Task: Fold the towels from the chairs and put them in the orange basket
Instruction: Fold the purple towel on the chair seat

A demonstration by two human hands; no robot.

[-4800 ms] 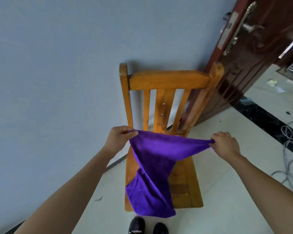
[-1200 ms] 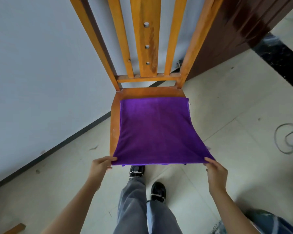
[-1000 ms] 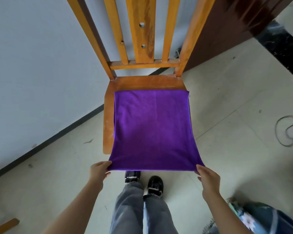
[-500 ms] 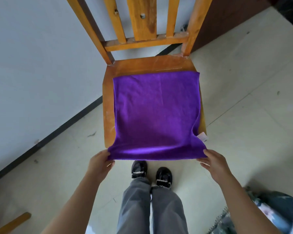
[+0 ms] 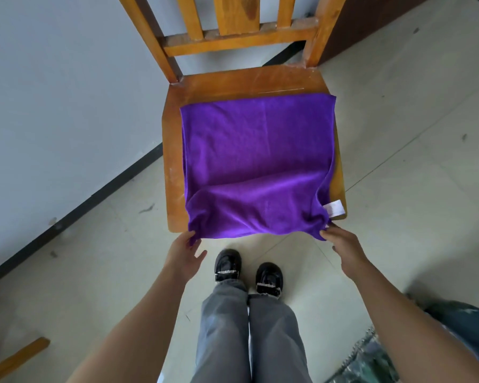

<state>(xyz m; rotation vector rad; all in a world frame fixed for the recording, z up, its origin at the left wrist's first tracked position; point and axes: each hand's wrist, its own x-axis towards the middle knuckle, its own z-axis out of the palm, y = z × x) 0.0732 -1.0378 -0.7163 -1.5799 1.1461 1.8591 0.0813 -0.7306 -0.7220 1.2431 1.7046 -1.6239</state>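
A purple towel (image 5: 257,161) lies spread over the seat of a wooden chair (image 5: 174,150), its near edge bunched and lifted at the seat's front. My left hand (image 5: 184,252) pinches the near left corner. My right hand (image 5: 343,244) pinches the near right corner, just below a white label (image 5: 334,209). The orange basket is out of sight.
A grey wall with a dark skirting strip (image 5: 75,208) runs along the left. A dark wooden door (image 5: 371,23) stands behind the chair on the right. My shoes (image 5: 246,268) stand on the tiled floor in front of the seat. Patterned fabric (image 5: 398,346) lies bottom right; a wooden piece (image 5: 14,360) bottom left.
The towel went from hanging between my hands to lying flat on the seat. In the last half second its near edge has been lifted and pushed slightly toward the chair back, forming a fold.
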